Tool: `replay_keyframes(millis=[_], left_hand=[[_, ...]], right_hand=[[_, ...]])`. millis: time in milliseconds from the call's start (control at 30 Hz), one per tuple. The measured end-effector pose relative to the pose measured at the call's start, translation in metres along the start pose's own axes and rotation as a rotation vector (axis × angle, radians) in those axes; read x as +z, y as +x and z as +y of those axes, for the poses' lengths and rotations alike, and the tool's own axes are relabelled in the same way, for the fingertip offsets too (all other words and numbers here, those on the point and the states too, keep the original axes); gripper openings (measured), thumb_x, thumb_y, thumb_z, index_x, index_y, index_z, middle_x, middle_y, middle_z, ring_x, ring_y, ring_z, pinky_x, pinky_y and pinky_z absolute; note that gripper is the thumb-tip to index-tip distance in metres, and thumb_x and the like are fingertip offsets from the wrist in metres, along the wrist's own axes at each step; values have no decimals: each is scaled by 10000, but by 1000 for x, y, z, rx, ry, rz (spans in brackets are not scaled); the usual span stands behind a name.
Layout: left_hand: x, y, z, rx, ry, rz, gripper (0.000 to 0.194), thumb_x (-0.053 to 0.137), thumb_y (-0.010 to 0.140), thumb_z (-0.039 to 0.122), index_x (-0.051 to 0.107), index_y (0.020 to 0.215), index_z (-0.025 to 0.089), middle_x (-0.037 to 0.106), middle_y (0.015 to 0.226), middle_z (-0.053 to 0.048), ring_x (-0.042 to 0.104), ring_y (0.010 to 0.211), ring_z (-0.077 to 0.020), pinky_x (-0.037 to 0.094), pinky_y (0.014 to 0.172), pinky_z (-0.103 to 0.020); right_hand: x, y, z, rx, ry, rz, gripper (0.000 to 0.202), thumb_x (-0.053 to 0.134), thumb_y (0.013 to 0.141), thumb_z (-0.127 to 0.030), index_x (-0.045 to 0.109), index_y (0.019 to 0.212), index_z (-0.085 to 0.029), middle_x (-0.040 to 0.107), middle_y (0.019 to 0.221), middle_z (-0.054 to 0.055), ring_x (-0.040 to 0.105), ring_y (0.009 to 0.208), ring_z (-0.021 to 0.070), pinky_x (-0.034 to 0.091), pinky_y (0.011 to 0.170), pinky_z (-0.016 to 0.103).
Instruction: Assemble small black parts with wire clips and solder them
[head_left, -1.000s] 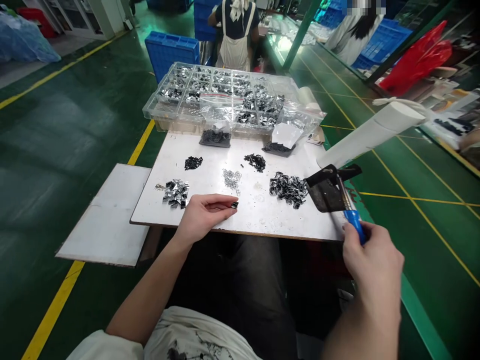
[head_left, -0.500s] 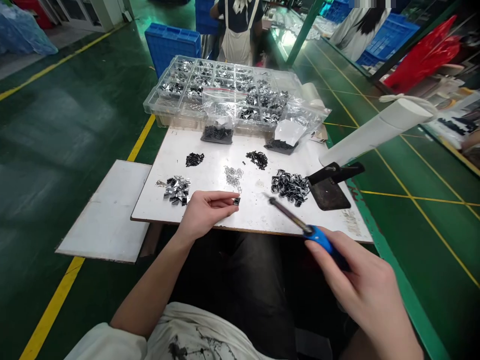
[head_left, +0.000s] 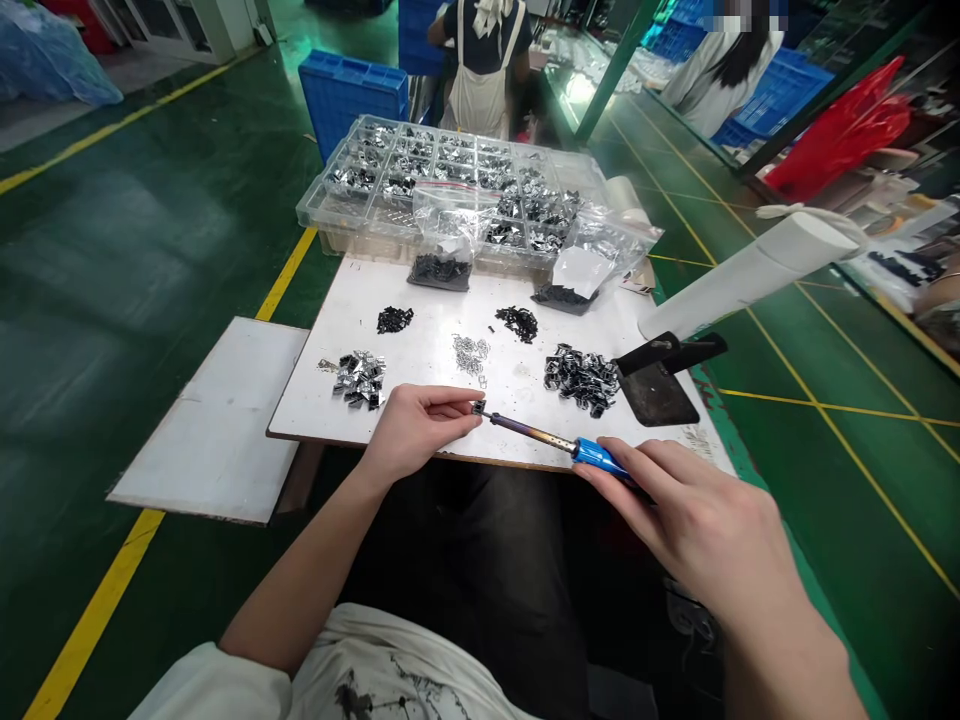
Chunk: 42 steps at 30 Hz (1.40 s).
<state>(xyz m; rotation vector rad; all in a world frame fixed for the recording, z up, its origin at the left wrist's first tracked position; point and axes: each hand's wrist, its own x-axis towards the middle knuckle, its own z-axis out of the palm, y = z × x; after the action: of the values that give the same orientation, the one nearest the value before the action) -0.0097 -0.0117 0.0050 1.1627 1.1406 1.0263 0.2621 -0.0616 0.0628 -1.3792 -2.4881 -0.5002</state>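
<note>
Over the front edge of the white board (head_left: pixel 435 390), my left hand (head_left: pixel 411 428) pinches a small dark metal part (head_left: pixel 478 407) between thumb and fingertips. My right hand (head_left: pixel 690 510) grips the blue handle of a soldering iron (head_left: pixel 600 457). The iron's tip points left and meets or nearly meets the small part. Left of my left hand lies a pile of silvery clips (head_left: pixel 360 380). Thin wire pieces (head_left: pixel 470 354) lie beyond my fingers, between two small black piles (head_left: pixel 394 320) (head_left: pixel 517 323). A larger pile of dark metal frames (head_left: pixel 581 378) lies to the right.
A divided clear tray (head_left: pixel 450 160) full of metal parts stands at the back, with two plastic bags (head_left: pixel 441 268) (head_left: pixel 574 285) before it. At right are a black metal stand (head_left: pixel 660 395) and a slanted white tube (head_left: pixel 750 275). A person in an apron (head_left: pixel 480 90) is beyond.
My right hand has moved left with the soldering iron, bringing its tip to the small part. My left hand keeps its pinch. The view has shifted slightly.
</note>
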Motion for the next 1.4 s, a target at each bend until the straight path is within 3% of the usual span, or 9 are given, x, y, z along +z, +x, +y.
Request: replay_keyframes(millis=[733,1133,1400], left_hand=[[1,-1,1,44,79,-3,338,818,744,241,805,1075,173,805,934,-70,753,865,-208,647,828,-309],[3,-1,0,32,74,46,352,837,732,271,808,1067,170,804,926,-75,751,865,-214,646,833,-323],[3,-3,2,27,93,47,343,832,737,250,807,1067,163,802,918,-66,748,862,-198,644,830,-295]], right_hand=[[-4,15,7,-88,-9,-95,385,461,1016,-494,711,926,-215,546,627,0,491,504,139,267,485,301],[-5,9,5,-71,-47,13,290,579,980,-442,703,1020,-184,624,691,13,587,618,150,333,546,304],[-2,14,2,-113,-69,52,306,581,987,-419,704,1002,-139,566,655,-8,541,587,120,309,547,286]])
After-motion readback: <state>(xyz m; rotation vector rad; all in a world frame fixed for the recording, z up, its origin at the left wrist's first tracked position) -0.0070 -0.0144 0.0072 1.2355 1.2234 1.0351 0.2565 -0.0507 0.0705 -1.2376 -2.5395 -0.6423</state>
